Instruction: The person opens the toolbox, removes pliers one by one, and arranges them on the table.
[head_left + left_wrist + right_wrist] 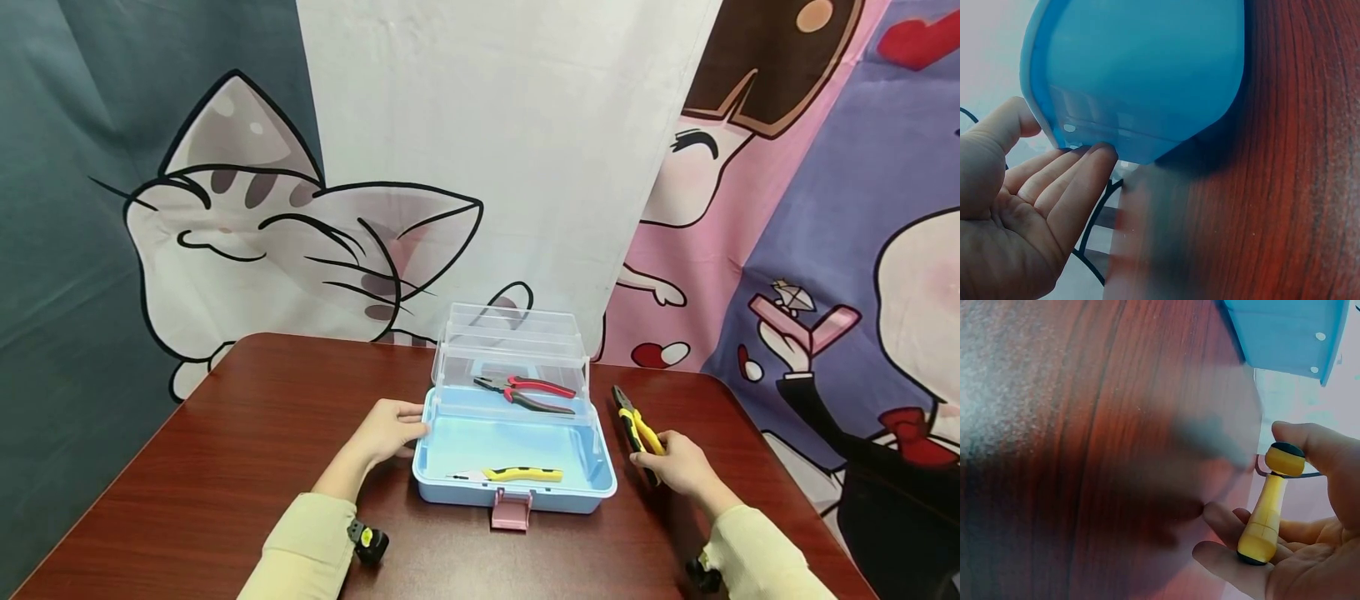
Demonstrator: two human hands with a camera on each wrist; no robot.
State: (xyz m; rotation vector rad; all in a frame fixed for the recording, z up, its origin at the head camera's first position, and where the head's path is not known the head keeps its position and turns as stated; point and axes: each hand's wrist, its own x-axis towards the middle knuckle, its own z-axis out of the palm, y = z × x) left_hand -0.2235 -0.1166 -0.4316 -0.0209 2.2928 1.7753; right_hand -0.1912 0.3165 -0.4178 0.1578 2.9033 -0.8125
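Observation:
A light blue toolbox [517, 442] stands open, its clear lid [513, 325] tilted back and its pink latch [512, 510] hanging at the front. My left hand [390, 431] grips its left side, the thumb at the rim and the fingers against the outer wall in the left wrist view. To the right of the box, my right hand [678, 463] holds yellow-and-black pliers [636, 423] by the handles, the head pointing away from me. Both handle ends show in the right wrist view. Another yellow-handled pair of pliers [523, 474] lies along the box's front inside.
Red-and-black pliers [525, 394] lie on the clear tray at the back of the box. The brown wooden table [285, 425] bears the box. Behind it hangs a cartoon-printed cloth [517, 150].

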